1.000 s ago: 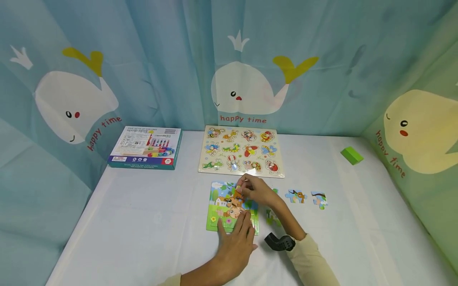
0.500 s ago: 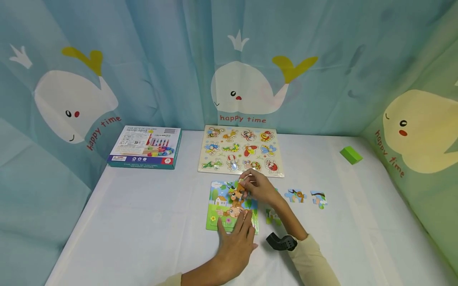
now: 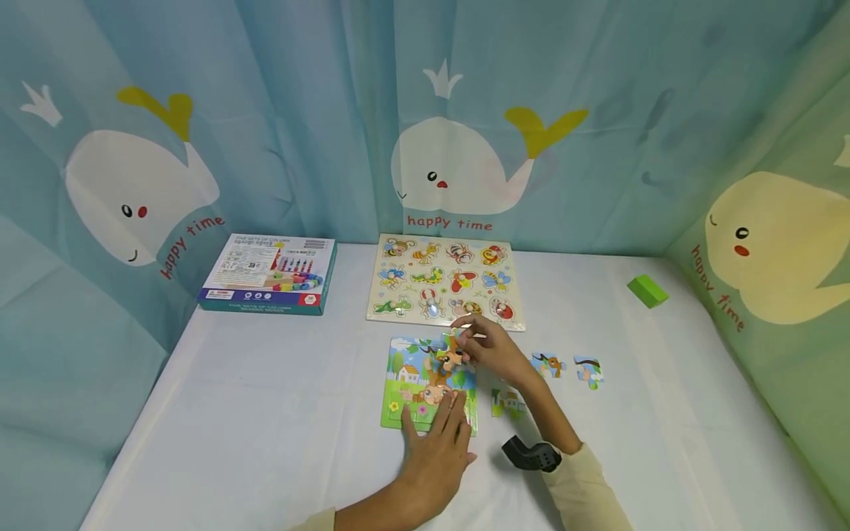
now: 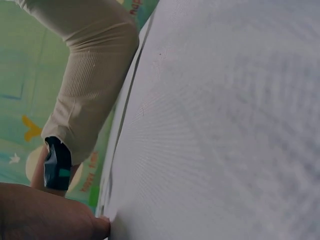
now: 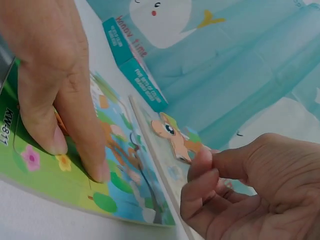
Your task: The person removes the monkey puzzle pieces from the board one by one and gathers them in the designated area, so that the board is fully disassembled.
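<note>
A small jigsaw board (image 3: 406, 398) with a house, flowers and a cartoon animal lies in the middle of the table in the head view. My left hand (image 3: 434, 453) rests on its lower right part, fingers extended. In the right wrist view, fingertips (image 5: 101, 172) of that hand press on the printed surface. My right hand (image 3: 494, 352) pinches a jigsaw piece (image 5: 172, 136) between thumb and fingers. This piece shows an orange animal's face with a big eye, and it is held tilted above the board's upper right corner.
Loose jigsaw pieces lie to the right: a bird piece (image 3: 550, 364), a branch piece (image 3: 588, 370) and a house piece (image 3: 508, 403). Behind the board is a wooden insect puzzle (image 3: 445, 280). A bead-set box (image 3: 268, 274) sits back left, a green block (image 3: 648, 290) back right.
My right hand has moved slightly to the right, carrying the animal-face jigsaw piece up off the board. My left hand stays in place on the board.
</note>
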Tool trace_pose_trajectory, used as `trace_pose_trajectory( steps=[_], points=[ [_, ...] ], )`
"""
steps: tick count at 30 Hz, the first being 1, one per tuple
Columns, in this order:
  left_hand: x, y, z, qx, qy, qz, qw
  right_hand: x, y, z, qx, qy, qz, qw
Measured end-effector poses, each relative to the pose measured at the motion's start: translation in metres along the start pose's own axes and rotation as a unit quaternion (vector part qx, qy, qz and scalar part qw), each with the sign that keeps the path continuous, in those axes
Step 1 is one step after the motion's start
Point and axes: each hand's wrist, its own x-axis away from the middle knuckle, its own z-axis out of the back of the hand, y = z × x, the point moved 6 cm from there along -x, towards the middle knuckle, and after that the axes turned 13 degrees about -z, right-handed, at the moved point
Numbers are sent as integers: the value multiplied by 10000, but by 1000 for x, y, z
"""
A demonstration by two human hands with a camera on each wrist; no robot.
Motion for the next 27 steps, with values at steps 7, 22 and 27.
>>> trace_pose_trajectory(
  steps=[7, 22, 27],
  points=[
    [1, 1, -2, -198, -23, 13, 9998, 22, 5, 23, -98, 409, -378, 9984],
    [1, 1, 2, -143, 156, -15, 9998, 108, 45, 93, 538, 1564, -1038, 9808],
    [1, 1, 2, -146, 167, 2, 9998, 121, 61, 99, 882, 1675, -1095, 9758]
  ],
)
